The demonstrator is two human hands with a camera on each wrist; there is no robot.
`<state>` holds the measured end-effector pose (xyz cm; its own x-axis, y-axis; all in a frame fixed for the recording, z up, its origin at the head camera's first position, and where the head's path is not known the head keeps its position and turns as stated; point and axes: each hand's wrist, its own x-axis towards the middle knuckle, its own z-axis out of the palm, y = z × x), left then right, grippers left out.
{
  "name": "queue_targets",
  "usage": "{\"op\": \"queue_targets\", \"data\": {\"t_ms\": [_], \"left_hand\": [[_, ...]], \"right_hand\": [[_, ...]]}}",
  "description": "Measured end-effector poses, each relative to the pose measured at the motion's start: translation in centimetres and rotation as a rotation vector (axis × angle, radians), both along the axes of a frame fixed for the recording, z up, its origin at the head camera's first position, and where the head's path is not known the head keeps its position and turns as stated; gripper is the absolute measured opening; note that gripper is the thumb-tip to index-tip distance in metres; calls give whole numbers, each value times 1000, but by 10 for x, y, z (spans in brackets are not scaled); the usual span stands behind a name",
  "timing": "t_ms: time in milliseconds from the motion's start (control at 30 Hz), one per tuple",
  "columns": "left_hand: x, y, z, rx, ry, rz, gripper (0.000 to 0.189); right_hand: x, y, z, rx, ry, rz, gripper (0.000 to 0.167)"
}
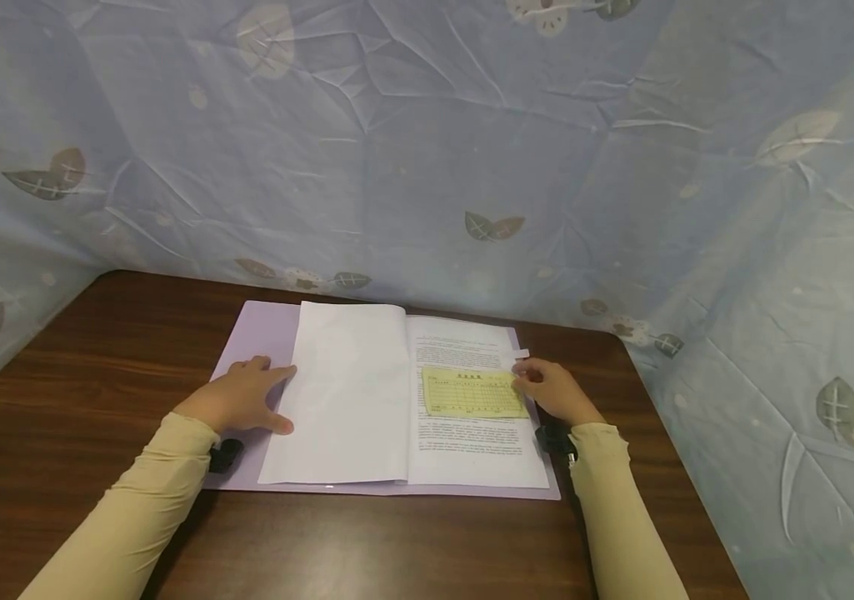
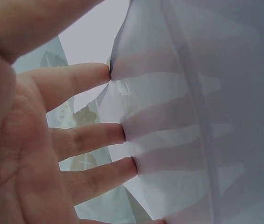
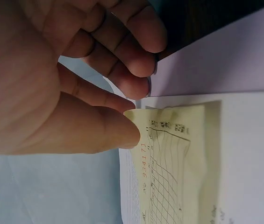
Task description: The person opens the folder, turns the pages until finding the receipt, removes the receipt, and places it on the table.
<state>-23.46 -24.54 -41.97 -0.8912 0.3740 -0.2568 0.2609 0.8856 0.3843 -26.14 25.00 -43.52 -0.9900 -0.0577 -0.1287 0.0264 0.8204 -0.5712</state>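
Observation:
A lavender folder [image 1: 269, 333] lies open on the table. A blank white sheet [image 1: 352, 392] covers much of its left side, and a printed page [image 1: 475, 462] is on the right. Across that page lies a yellow slip [image 1: 475, 393] with a printed grid and red digits. My right hand [image 1: 557, 392] pinches the slip's right end between thumb and forefinger, its other fingers [image 3: 139, 88] bent beside it. At the left, my left hand [image 1: 242, 396] spreads over the folder, thumb and forefinger at the sheet's edge. Its fingertips [image 2: 127, 165] touch a glossy surface in the left wrist view.
The dark wooden table [image 1: 307, 550] extends around the folder. A pale blue curtain with leaf patterns [image 1: 412, 167] hangs behind the table and along its sides. A small white tab [image 1: 521, 353] sticks out at the folder's right edge.

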Motion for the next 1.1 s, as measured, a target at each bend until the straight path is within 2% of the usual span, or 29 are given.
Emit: {"op": "queue_targets", "data": {"t_ms": [200,500,867,1100], "left_hand": [[0,1,-1,-4,6,-2,103],[1,1,3,-3,0,-3,103],[3,1,4,-4,6,-4,102],[1,1,1,-15,-2,6,104]], "right_hand": [[0,1,-3,1,2,10,34],[0,-1,-1,-5,-16,20,36],[-2,-2,-3,-32,-26,-5,23],[-2,1,-3,9,9,-25,21]]}}
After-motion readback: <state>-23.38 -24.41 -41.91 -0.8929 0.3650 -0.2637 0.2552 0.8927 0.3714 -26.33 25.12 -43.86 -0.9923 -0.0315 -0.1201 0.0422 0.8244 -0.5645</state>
